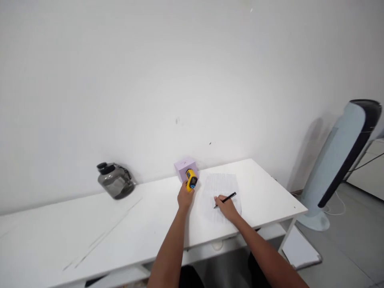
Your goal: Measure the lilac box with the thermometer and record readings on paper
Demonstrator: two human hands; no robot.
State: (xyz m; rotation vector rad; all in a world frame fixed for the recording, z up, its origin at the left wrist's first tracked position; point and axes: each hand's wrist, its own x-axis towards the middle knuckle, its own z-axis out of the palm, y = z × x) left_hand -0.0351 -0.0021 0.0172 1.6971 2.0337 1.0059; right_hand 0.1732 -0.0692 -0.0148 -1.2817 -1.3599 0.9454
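My left hand (185, 196) is wrapped round the grip of a yellow and black infrared thermometer (191, 180), whose small screen and blue buttons face me. Its front end is close to a lilac box (181, 165) standing against the wall; whether they touch I cannot tell. In my right hand (226, 207) a black pen (230, 197) is pinched, its tip down at a sheet of paper (221, 183) with faint printed lines. My right hand rests over the lower part of that sheet.
A dark translucent water jug (115, 182) with a black lid is on the left of the white desk (144, 224), near the wall. A tall light-blue and black tower fan (336, 160) stands on the floor to the right. A white flat panel (301, 248) lies below the desk's right end.
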